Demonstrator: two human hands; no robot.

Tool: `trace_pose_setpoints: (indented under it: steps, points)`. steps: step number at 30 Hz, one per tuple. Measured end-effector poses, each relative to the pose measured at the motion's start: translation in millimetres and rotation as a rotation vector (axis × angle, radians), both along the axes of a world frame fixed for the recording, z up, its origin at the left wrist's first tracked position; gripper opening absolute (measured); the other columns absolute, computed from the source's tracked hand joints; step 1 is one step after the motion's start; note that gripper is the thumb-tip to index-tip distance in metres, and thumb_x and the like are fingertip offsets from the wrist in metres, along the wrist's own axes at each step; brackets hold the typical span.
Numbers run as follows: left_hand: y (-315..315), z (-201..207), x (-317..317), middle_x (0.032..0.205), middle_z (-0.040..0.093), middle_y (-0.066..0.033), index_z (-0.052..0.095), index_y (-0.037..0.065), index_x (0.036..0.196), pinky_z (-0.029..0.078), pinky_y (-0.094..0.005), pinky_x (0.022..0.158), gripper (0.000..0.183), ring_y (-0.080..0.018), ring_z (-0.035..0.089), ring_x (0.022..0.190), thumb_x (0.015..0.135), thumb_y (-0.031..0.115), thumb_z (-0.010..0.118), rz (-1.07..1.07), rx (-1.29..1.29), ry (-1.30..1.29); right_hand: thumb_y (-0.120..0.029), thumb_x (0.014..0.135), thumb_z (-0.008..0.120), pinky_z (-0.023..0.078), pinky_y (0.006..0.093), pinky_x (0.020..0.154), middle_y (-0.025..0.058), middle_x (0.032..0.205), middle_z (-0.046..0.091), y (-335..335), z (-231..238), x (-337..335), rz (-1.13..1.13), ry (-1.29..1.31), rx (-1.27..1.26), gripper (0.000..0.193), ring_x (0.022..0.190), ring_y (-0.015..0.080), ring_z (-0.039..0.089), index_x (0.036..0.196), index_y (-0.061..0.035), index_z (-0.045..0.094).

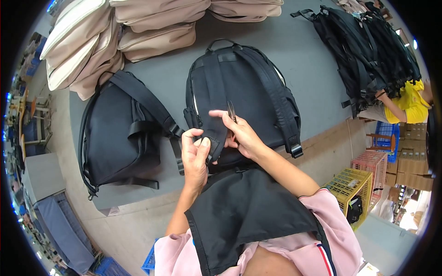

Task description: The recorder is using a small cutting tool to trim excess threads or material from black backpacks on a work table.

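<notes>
A black backpack point(248, 92) lies on the grey table in front of me, its shoulder straps facing up. My left hand point(195, 154) is closed on the lower end of its left shoulder strap point(214, 140), lifted off the bag. Next to it, my right hand point(246, 137) grips a pair of thread snips point(231, 111), whose blades point up and away from me. The right fingers also reach to the strap's edge, where the contact is partly hidden. The other shoulder strap point(271, 96) lies across the bag with its buckle near the front right.
A second black backpack point(122, 133) lies to the left on the table point(322, 110). Beige bags point(159, 41) are piled at the back left, black ones point(363, 55) at the far right. A person in yellow point(407, 103) stands there. Plastic crates point(352, 184) sit on the floor at right.
</notes>
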State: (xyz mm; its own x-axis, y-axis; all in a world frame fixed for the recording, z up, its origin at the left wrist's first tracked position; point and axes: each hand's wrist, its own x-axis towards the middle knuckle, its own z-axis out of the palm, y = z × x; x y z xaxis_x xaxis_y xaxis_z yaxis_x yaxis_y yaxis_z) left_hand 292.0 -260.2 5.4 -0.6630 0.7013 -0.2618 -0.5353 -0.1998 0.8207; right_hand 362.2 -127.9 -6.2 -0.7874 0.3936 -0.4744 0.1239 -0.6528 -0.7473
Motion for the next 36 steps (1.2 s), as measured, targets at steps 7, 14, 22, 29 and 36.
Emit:
trace_pose_setpoints:
  steps: [7,14,22,29,36]
  points:
    - [7.3,-6.0,4.0,0.090,0.054,-0.0138,0.049,0.000,0.100,0.047,-0.0369,0.066,0.032,-0.0325,0.056,0.078,0.082,0.019,0.067,0.045,-0.536,1.044,-0.019,0.078,0.064,0.047,0.0297,0.048,0.0089,0.068,0.065,35.6,3.8,-7.7,-0.050,-0.271,1.442,0.015,0.055,0.0241,0.063,0.090,-0.0106,0.064]
    - [20.9,2.4,8.6,0.099,0.050,-0.0168,0.054,0.000,0.099,0.047,-0.0410,0.067,0.034,-0.0362,0.056,0.081,0.074,0.017,0.071,-0.407,-0.562,1.471,-0.016,0.063,0.061,0.048,0.0426,0.056,0.0137,0.056,0.060,51.7,39.4,-21.3,0.238,-0.444,1.727,0.015,0.056,0.0319,0.062,0.077,-0.0123,0.062]
    - [48.5,29.7,-3.3,0.122,0.048,-0.0209,0.055,0.001,0.079,0.030,-0.0519,0.100,0.024,-0.0346,0.047,0.113,0.075,0.020,0.068,-0.191,0.036,1.792,-0.031,0.093,0.051,0.029,0.0188,0.041,-0.0062,0.061,0.042,49.0,11.3,-28.6,0.183,0.175,0.075,0.032,0.046,0.0014,0.034,0.115,-0.0083,0.060]
    - [51.4,8.8,-17.6,0.099,0.054,-0.0117,0.053,-0.001,0.100,0.035,-0.0366,0.092,0.032,-0.0292,0.051,0.095,0.091,0.030,0.051,-0.265,-0.090,1.062,-0.031,0.095,0.050,0.034,0.0187,0.047,-0.0005,0.062,0.053,35.5,68.7,8.6,-0.297,0.176,0.576,0.027,0.048,0.0030,0.039,0.097,-0.0062,0.061]
    - [40.6,-4.6,-26.8,0.093,0.051,-0.0082,0.052,-0.001,0.098,0.038,-0.0275,0.081,0.057,-0.0192,0.050,0.086,0.097,0.050,0.028,-0.261,-0.029,0.619,-0.019,0.081,0.065,0.045,0.0291,0.060,0.0067,0.079,0.058,34.8,53.1,30.4,0.015,-0.069,1.173,0.022,0.069,0.0206,0.060,0.096,-0.0057,0.056]
